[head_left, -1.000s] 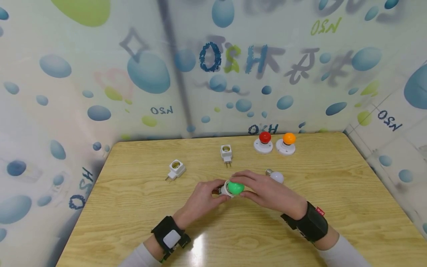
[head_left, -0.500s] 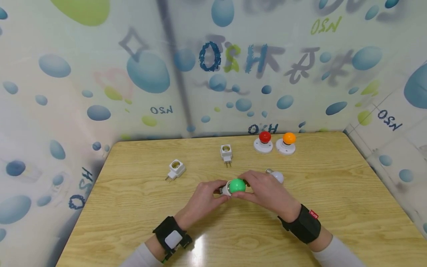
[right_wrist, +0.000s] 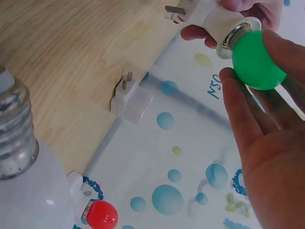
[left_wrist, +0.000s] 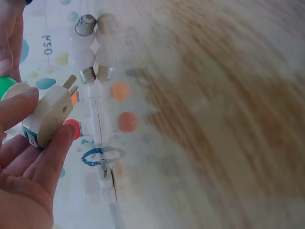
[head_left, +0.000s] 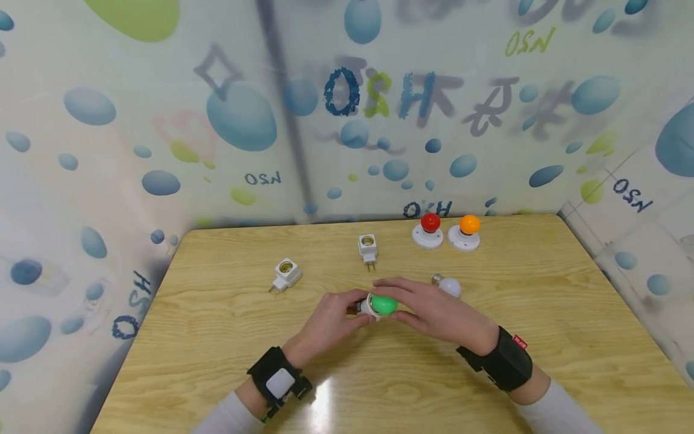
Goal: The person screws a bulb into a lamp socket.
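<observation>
My left hand (head_left: 333, 320) grips a white plug-in lamp socket (head_left: 365, 307), between thumb and fingers in the left wrist view, where its two metal prongs point away from the bulb. A round green light bulb (head_left: 384, 305) sits at the socket's mouth; some of its metal screw base shows in the right wrist view. Around the green globe are the thumb and fingers of my right hand (head_left: 431, 307), the fingers over its far side. Just behind the right hand, a white light bulb (head_left: 450, 287) lies on the table, partly hidden by that hand.
Two more white plug-in sockets, a left one (head_left: 287, 274) and a middle one (head_left: 367, 248), lie on the wooden table (head_left: 217, 337). At the back right, a red bulb (head_left: 431, 223) and an orange bulb (head_left: 470, 225) stand in round white bases. A patterned wall covering borders the table.
My right fingers drew back round the green bulb to its right side, then came forward over its top again, the wrist turning with them. My left hand and the socket stay almost still.
</observation>
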### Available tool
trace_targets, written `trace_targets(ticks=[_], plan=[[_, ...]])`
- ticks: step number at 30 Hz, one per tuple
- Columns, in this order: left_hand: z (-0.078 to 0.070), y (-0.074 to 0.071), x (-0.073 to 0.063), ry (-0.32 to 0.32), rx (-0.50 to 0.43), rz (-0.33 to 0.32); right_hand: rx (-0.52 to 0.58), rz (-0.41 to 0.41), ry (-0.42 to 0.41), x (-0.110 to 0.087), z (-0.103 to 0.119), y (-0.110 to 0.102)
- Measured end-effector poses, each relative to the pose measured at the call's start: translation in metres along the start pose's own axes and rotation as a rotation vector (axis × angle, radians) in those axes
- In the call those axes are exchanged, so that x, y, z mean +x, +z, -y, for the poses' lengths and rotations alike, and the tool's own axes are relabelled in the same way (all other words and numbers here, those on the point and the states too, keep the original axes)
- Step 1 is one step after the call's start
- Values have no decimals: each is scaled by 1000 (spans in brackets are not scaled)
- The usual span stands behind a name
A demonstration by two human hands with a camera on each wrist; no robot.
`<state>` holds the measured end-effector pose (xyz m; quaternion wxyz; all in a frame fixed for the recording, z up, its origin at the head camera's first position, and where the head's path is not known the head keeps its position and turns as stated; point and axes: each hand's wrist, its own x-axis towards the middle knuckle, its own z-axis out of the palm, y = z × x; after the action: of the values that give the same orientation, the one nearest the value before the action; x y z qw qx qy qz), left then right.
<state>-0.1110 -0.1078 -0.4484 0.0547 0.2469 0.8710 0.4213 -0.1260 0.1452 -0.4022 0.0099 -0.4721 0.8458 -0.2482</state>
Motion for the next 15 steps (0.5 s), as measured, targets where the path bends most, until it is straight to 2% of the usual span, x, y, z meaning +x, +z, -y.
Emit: trace_targets(ticks=[6, 11, 15], plan=[[-1, 0, 0, 13, -18, -3, 43, -58, 8, 0, -1, 4], [-5, 1, -1, 46, -3, -14, 80, -117, 66, 1, -2, 9], [-6, 2, -2, 64, 10, -28, 52, -156, 109, 2, -1, 12]])
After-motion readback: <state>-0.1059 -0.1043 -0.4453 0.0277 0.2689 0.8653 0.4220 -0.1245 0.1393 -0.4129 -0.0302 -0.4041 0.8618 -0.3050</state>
